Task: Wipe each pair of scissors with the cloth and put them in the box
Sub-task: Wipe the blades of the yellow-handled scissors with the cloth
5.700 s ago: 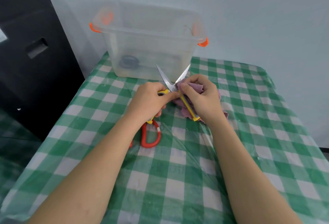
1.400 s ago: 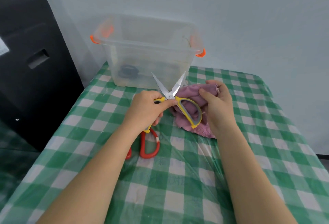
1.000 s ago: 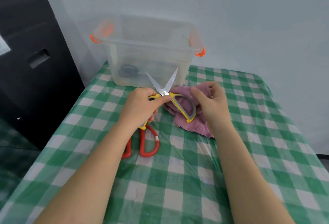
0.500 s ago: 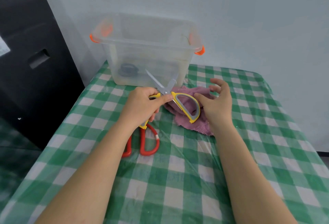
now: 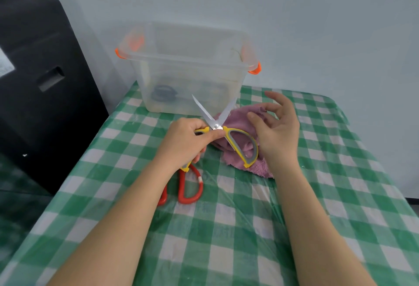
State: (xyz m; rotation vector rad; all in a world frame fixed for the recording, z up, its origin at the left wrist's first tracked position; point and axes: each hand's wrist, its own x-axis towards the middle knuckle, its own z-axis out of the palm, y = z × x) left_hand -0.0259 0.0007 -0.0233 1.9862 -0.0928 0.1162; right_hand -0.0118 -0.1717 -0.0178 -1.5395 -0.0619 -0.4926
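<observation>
1. A black case [image 5: 40,86] stands at the far left, beside the table.
2. The table [image 5: 226,240] wears a green-and-white checked cover under clear plastic.
3. A clear box [image 5: 188,70] with orange clips sits at the table's back edge; a dark ring-shaped thing lies inside, too blurred to name.
4. The left hand [image 5: 183,142] curls its fingers round one handle of the yellow scissors [image 5: 226,131], thumb pressed near the pivot. The blades stand spread, tips up toward the box.
5. Red scissors [image 5: 189,185] lie flat on the cover, partly under the left wrist.
6. The purple cloth [image 5: 244,126] lies crumpled on the table behind the free yellow handle.
7. The right hand [image 5: 276,131] hovers over the cloth, fingers apart and loosely bent, gripping nothing.
</observation>
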